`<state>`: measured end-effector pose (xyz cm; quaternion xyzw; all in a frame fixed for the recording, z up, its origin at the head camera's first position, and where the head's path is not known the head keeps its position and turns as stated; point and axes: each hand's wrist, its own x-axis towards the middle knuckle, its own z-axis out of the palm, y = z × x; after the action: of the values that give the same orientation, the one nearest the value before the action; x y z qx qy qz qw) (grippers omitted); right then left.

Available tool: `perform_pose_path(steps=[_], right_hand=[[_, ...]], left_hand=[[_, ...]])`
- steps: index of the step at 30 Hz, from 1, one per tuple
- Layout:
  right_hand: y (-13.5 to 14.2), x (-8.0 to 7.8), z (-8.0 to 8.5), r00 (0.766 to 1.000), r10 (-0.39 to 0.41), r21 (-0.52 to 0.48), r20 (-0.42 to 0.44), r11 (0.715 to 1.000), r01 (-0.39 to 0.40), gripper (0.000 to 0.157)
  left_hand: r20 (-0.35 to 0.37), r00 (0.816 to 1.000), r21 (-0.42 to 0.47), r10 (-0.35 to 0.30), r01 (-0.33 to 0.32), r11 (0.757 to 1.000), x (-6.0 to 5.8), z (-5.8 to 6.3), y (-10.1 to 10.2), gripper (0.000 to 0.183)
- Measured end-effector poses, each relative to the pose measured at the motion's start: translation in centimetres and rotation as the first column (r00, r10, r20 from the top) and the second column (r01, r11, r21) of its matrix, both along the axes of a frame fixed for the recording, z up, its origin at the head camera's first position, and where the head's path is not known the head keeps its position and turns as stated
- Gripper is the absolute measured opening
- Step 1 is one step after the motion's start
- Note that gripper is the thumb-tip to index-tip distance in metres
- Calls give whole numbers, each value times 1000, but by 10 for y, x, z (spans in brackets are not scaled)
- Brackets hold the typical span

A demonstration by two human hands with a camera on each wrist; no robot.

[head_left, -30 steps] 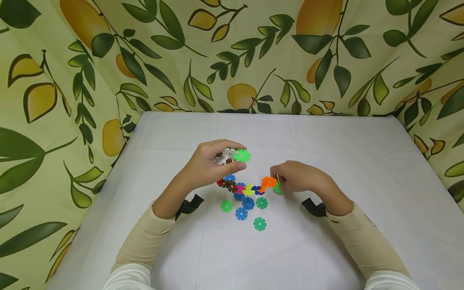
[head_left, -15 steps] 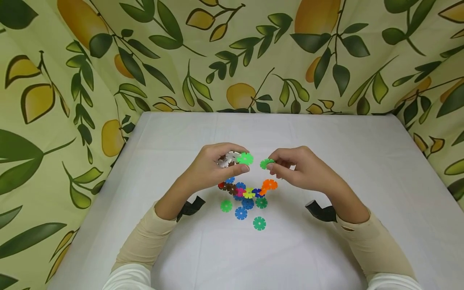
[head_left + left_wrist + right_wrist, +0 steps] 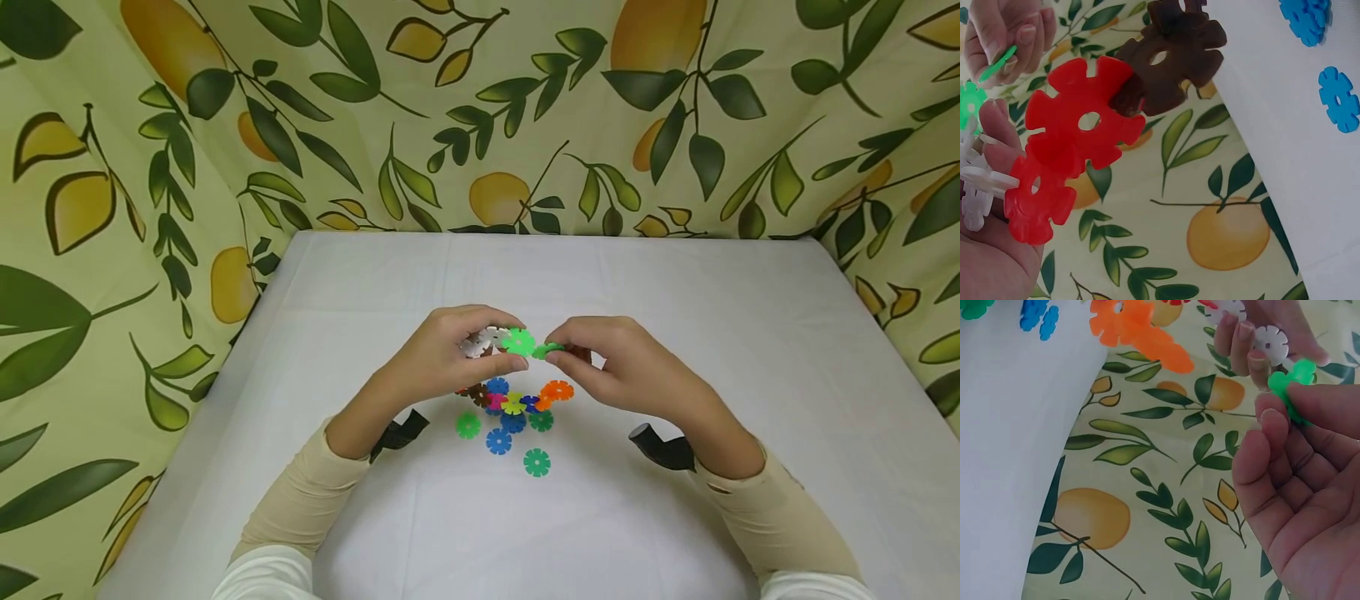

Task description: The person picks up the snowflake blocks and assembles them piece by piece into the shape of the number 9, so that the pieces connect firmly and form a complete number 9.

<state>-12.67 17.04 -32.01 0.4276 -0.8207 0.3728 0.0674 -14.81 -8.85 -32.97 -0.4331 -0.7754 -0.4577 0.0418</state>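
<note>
Right hand [image 3: 622, 367] now brings its pinched small green plastic snowflake disc [image 3: 546, 350] against left hand [image 3: 442, 354]'s gripped multicoloured snowflake-disc chain [image 3: 517, 342]; misaligned slots could slip or pop apart.

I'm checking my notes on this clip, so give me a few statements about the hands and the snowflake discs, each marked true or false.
1. The right hand pinches a light green disc. True.
2. The left hand holds nothing. False: it grips the end of a chain of discs, with a green disc and white ones at its fingers.
3. The chain of discs includes an orange disc. True.
4. Every disc is joined to the chain. False: several lie loose on the white table, such as a teal disc and a blue disc.
5. The two hands are far apart. False: they meet above the table, the light green disc right next to the green disc.
</note>
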Motion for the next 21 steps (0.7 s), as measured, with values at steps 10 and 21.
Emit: perform_pose_path(steps=[10, 21], right_hand=[[-8, 5, -4, 997, -10, -8, -81, 1000, 9, 20], [-18, 10, -12, 994, -87, -44, -72, 995, 84, 18]], left_hand=[[13, 1000, -17, -18, 19, 1000, 2, -3, 3, 38], [82, 994, -82, -74, 80, 993, 4, -5, 7, 28]])
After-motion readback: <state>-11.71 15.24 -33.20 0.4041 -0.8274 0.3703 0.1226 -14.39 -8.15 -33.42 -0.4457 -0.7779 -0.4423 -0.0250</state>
